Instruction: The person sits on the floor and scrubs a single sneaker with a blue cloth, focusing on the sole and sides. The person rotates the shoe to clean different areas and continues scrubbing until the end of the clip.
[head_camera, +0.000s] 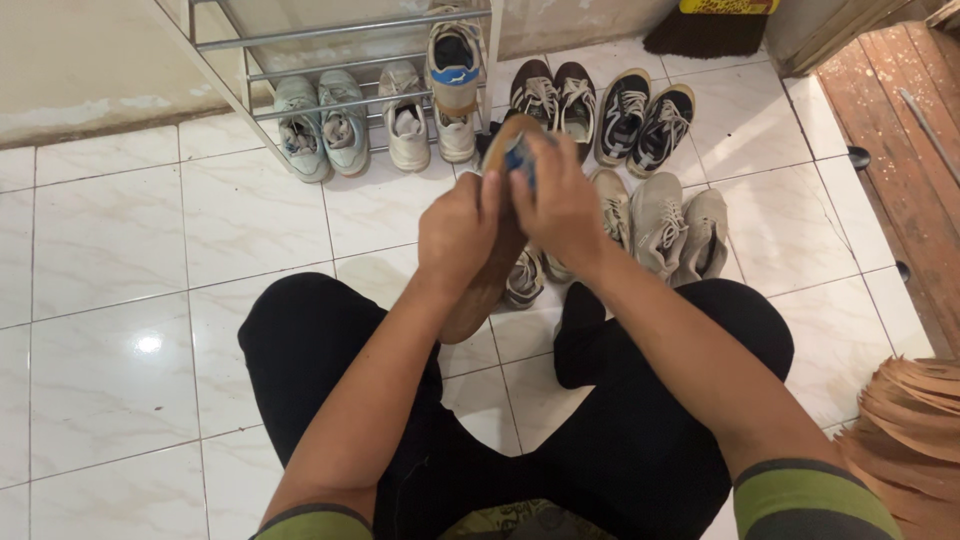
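Note:
I hold a shoe (490, 285) sole-up in front of me, its tan sole facing the camera. My left hand (455, 235) grips the shoe around its middle. My right hand (565, 205) presses a small blue object (517, 155) against the toe end of the sole. I sit on the tiled floor with my black-trousered legs (310, 350) spread either side of the shoe.
A metal shoe rack (340, 30) stands at the back with pale sneakers (325, 125) under it and one sneaker (455, 60) on a rung. Dark sneakers (600, 110) and grey ones (665, 225) line the floor. A wooden step (900, 130) lies right, a straw broom (915, 420) at lower right.

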